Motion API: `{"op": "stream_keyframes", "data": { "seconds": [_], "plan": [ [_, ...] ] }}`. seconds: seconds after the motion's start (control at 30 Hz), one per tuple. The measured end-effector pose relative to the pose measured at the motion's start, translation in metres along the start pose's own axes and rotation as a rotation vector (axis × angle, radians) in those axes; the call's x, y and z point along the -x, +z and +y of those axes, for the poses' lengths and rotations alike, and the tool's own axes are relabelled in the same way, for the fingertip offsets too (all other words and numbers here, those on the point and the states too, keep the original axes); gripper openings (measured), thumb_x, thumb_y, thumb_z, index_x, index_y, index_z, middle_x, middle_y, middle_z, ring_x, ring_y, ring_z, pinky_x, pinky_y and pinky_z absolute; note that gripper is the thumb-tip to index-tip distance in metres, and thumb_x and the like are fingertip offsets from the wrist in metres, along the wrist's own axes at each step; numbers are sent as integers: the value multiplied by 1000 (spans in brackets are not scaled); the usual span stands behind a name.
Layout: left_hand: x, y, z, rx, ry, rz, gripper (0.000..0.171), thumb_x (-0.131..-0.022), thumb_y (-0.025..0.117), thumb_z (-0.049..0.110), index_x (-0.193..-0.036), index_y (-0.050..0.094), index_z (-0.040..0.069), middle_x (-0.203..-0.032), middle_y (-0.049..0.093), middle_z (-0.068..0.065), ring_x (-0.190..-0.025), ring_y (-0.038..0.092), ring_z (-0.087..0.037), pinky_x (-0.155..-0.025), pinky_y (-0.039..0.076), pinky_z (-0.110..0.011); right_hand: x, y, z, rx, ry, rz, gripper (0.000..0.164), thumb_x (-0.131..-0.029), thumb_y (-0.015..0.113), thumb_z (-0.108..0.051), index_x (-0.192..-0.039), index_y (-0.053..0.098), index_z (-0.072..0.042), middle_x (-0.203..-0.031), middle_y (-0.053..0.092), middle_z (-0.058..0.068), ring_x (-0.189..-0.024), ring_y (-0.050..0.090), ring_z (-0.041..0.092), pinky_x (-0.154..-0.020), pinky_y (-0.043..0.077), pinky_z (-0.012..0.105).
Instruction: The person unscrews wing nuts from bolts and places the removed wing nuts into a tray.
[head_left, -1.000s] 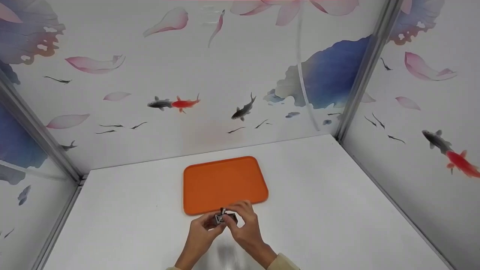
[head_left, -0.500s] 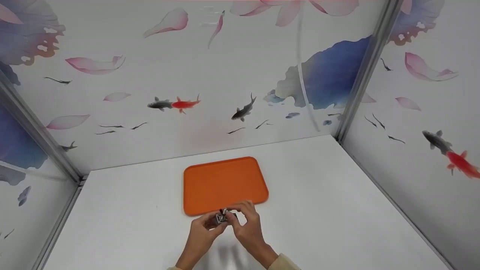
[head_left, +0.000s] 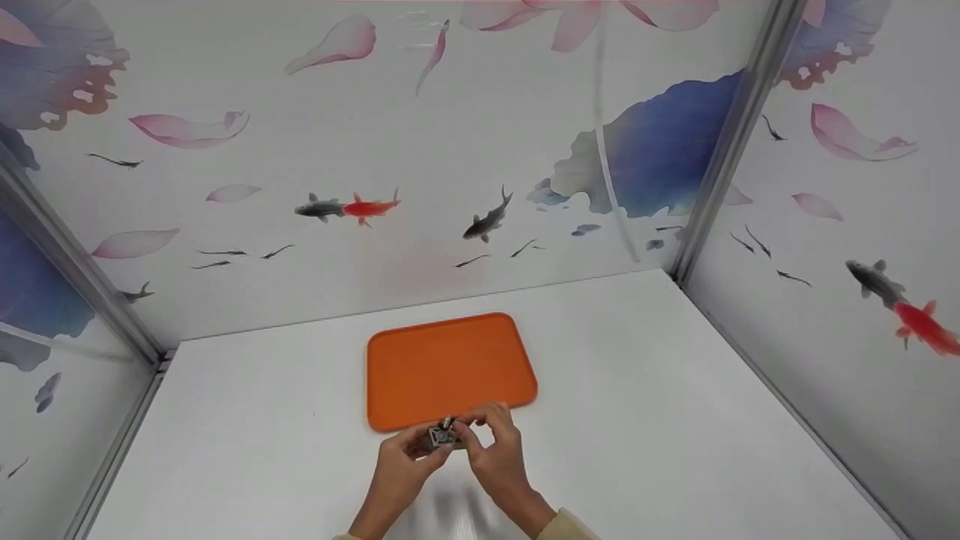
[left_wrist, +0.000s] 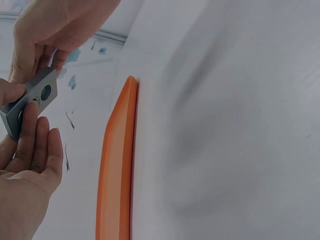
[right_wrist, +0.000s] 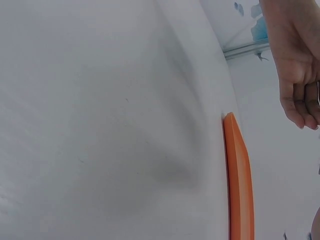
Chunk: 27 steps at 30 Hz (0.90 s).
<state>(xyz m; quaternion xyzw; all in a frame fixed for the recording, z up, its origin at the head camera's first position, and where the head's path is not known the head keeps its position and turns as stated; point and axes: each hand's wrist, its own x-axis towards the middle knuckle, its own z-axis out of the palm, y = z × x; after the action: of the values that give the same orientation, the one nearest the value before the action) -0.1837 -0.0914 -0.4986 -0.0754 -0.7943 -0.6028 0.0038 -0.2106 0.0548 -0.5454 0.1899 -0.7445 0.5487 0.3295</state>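
Observation:
My left hand (head_left: 403, 457) grips a small grey metal block (left_wrist: 39, 96) with round holes through its face, held up in front of the tray's near edge. At the block's top, a short shiny metal peg (head_left: 448, 423) stands tilted, too small to name more exactly. My right hand (head_left: 495, 454) pinches at this peg with thumb and forefinger. In the left wrist view the left hand's fingers curl under the block, while the right hand (left_wrist: 60, 30) reaches in from above. The right wrist view shows the left hand (right_wrist: 299, 70); the block is out of sight there.
An orange tray (head_left: 450, 367) lies flat on the white table (head_left: 645, 405), just beyond the hands. Wall panels (head_left: 420, 150) printed with fish and petals stand behind and at both sides, joined by metal corner posts (head_left: 731, 142).
The small peg at the block's top has changed its tilt between the right fingers, and the right thumb has shifted slightly. The left hand and the tray stay where they were.

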Motion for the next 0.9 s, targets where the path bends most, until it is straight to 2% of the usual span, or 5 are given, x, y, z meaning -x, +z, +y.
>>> {"op": "stream_keyframes", "data": {
  "seconds": [0.07,0.2,0.3,0.6,0.9],
  "plan": [
    [0,1,-1,-4,7,-1,34,-79,70,15,-109,63,1,-102,66,-13,-86,64,-17,-75,53,-20,-2,-2,-8,-2,-11,-5,13,-80,68,-9,-88,62,-17,-83,61,-8,-78,51,14,-70,43,23],
    [-6,3,-20,-22,7,-6,36,-79,71,20,-110,63,3,-103,66,-10,-87,64,-14,-76,52,-19,-9,-7,-28,-4,-32,-1,15,-77,67,3,-87,64,-8,-81,63,1,-78,51,14,-69,43,24],
    [-10,5,-31,-31,0,-8,38,-78,72,23,-111,63,6,-104,66,-8,-88,64,-12,-77,52,-18,-9,-8,-30,-7,-40,-2,15,-79,66,4,-89,66,-8,-82,64,1,-80,51,16,-69,44,25],
    [-1,4,0,-31,5,-16,36,-78,71,21,-109,63,3,-101,67,-11,-87,64,-16,-77,53,-21,-8,-11,-34,-47,-15,-45,12,-82,63,-1,-93,67,-6,-86,65,2,-83,52,21,-71,45,30],
    [0,4,2,-24,15,-16,34,-79,71,21,-108,63,5,-102,67,-10,-87,64,-17,-78,53,-22,-8,-10,-35,-53,-51,-59,17,-79,68,-2,-95,66,-5,-87,64,4,-83,53,22,-70,49,32]
  ]
}}
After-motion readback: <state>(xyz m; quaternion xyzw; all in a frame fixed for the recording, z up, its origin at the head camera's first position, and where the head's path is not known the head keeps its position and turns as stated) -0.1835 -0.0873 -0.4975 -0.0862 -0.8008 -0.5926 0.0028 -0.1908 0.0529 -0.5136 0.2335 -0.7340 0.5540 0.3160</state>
